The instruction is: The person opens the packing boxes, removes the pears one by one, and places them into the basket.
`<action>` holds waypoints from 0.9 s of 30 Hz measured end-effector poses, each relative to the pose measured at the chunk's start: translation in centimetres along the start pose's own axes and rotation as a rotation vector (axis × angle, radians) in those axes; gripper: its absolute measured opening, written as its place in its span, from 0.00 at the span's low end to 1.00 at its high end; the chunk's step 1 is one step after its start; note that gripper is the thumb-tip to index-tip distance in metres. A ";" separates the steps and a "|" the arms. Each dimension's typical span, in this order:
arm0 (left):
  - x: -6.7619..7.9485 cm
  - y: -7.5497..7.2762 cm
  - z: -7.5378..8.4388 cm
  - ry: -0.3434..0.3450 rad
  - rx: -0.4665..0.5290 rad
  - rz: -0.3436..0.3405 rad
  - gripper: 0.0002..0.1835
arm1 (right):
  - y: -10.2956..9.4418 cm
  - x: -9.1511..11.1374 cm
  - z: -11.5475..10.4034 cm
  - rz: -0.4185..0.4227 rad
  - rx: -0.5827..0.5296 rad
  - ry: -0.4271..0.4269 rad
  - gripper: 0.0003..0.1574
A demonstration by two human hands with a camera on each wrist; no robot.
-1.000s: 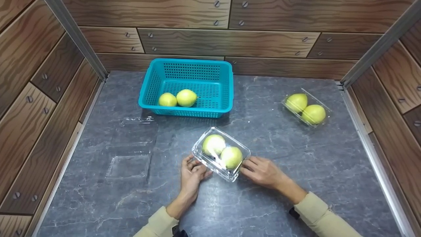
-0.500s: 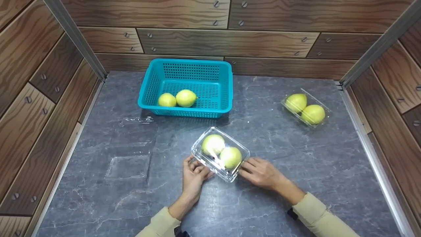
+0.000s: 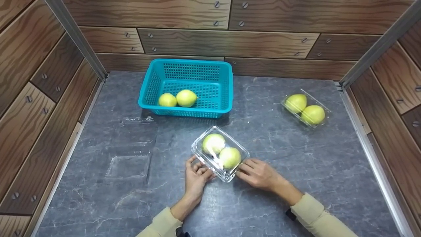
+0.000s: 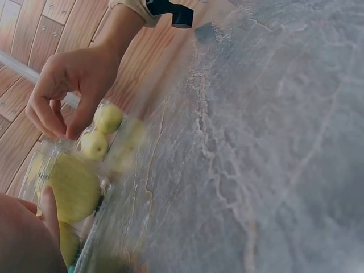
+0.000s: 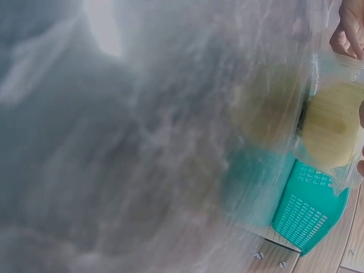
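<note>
In the head view, six yellow-green fruits share the tabletop (image 3: 263,210), in three pairs. The held box (image 3: 236,144), clear plastic and closed, sits turned at an angle a little left of the tabletop's centre, with a first pair (image 3: 230,158) inside. The left hand (image 3: 194,180) grips its near left edge with bent fingers; the right hand (image 3: 261,174) pinches its right corner.

One teal basket (image 3: 192,70) stands at the far edge, left of centre, holding a second pair (image 3: 186,98). Towards the far right corner, one more clear box, the far box (image 3: 314,99), contains a third pair (image 3: 313,114). Near the left edge lies the open box (image 3: 130,166), spread flat, making three boxes altogether.

In the left wrist view, two fruits show in the held box, one only partly, and two more beyond it. The right hand's thumb and fingers close on the box's upper edge.

In the right wrist view, one fruit shows in the held box, the single basket behind it and the left hand's bent fingers at the box.
</note>
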State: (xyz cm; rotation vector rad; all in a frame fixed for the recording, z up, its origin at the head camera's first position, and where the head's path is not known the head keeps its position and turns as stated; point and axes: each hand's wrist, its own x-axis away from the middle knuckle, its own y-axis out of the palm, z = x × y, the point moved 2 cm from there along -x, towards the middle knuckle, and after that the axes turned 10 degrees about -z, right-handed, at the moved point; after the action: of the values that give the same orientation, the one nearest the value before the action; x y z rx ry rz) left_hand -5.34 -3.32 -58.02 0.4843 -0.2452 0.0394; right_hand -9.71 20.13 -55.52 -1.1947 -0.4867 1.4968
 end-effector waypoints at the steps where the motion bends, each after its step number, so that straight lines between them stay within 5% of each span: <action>1: -0.1 0.0 0.0 0.004 -0.007 -0.003 0.45 | 0.0 0.0 0.0 -0.002 0.001 -0.003 0.18; 8: -0.4 0.2 0.0 0.020 -0.017 -0.025 0.45 | 0.2 -0.2 0.0 -0.009 0.043 -0.037 0.17; 18: -0.8 0.4 -0.2 0.018 -0.027 -0.015 0.45 | 0.3 -1.0 0.0 0.095 0.099 -0.071 0.19; 27: -1.1 0.0 -0.3 0.012 -0.037 -0.031 0.45 | 0.2 -1.3 -0.5 0.042 0.148 -0.077 0.19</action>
State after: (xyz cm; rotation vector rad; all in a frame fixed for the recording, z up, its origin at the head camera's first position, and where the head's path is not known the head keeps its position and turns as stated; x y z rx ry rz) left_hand -6.37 -3.11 -58.57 0.4508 -0.2263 0.0075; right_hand -9.53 18.72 -55.39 -1.0405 -0.3970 1.5914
